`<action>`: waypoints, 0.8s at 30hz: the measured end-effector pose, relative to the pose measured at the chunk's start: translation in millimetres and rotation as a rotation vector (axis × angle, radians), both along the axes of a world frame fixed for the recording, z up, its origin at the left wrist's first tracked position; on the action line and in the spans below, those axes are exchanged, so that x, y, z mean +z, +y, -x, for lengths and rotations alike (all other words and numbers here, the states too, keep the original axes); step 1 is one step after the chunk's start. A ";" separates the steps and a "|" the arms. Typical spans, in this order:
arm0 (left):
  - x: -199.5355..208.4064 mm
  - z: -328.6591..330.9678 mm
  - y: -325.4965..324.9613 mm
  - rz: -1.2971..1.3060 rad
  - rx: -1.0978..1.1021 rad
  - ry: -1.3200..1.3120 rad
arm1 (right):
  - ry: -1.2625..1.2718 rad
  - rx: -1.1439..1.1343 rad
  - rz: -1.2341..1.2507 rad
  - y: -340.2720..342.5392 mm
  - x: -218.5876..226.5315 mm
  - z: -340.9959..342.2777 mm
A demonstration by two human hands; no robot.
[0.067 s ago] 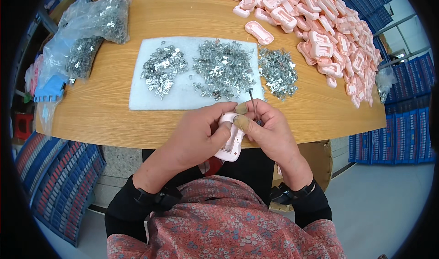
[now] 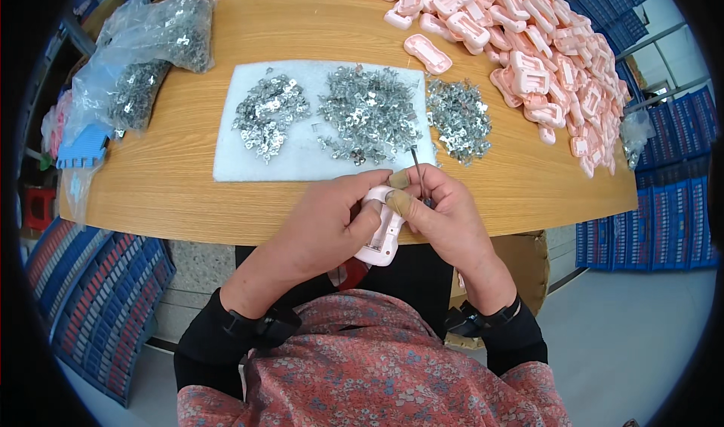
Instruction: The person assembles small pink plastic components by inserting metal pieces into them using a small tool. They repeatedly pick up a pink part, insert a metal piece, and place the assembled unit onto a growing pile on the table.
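Just past the table's near edge, my left hand (image 2: 324,219) is closed around a pale pink plastic casing (image 2: 383,250) with a long recess. My right hand (image 2: 445,216) presses its taped thumb onto the casing's upper end. Between the right fingers a thin metal-shafted tool (image 2: 417,164) sticks up, dark at its tip and lower end. Whether a small part sits under the thumb is hidden. Ahead, a white foam sheet (image 2: 294,169) bears small metal contact pieces (image 2: 366,114) in two heaps. Another heap of metal pieces (image 2: 458,121) lies at its right edge.
A large pile of pink casings (image 2: 528,72) covers the table's far right, with one single casing (image 2: 427,53) nearer. Clear bags of metal parts (image 2: 162,42) and a blue comb-edged piece (image 2: 83,146) lie left. Racks of blue bins (image 2: 113,306) flank the wooden table (image 2: 173,193).
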State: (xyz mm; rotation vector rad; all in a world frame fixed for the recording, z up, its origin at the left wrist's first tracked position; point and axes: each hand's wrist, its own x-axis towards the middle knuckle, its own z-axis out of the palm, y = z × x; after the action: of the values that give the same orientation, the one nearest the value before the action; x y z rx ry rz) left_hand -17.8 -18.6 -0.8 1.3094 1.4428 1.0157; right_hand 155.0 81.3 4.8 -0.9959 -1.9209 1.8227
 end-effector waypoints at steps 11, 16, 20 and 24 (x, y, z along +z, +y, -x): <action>-24.7 11.6 -10.2 0.179 0.158 -0.947 | 0.186 -0.109 -0.027 -0.3 -4.6 0.8; -21.9 11.8 -10.9 0.222 0.160 -1.180 | 0.214 -0.044 -0.154 -2.7 -7.8 9.9; -23.8 12.0 -11.8 0.202 0.093 -1.292 | 0.198 -0.041 -0.156 -3.0 -3.6 18.6; -24.9 8.6 -11.9 0.194 0.069 -1.338 | 0.141 -0.035 -0.088 -1.6 -1.1 22.2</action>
State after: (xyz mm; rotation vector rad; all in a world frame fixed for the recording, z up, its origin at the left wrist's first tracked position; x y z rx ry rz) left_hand -26.4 -30.5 -25.7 0.2174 0.4984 1.3361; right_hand 132.8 79.8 3.8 -0.8445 -1.8700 1.7240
